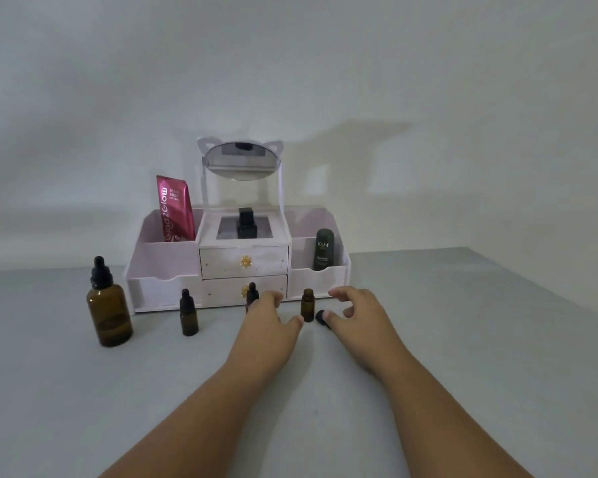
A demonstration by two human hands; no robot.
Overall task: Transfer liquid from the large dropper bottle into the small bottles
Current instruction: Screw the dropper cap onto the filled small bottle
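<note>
Left hand point(270, 315) reaches forward with curled fingers, right in front of a capped small bottle point(252, 293); I cannot tell whether it grips that bottle or only hovers, because the hand hides the bottle's body. Right hand point(358, 313) is loosely curled and holds nothing, its thumb tip against a black cap point(321, 319) lying on the table point(463, 339). Between the two hands stands an uncapped small bottle point(307, 305), upright and just beside both thumbs. Main risk as I judge it: it is narrow, light and unsupported, so a brush from either thumb could tip it over. The cap could also roll away if nudged. Another capped small bottle point(188, 313) stands further left. The large dropper bottle point(108, 305) stands at far left, closed and well apart from both hands. Fetching it means a long reach across the small bottles, so a forearm could sweep them down. The pink organiser point(163, 260) sits close behind the row, so there is little room at the back for fingers.
</note>
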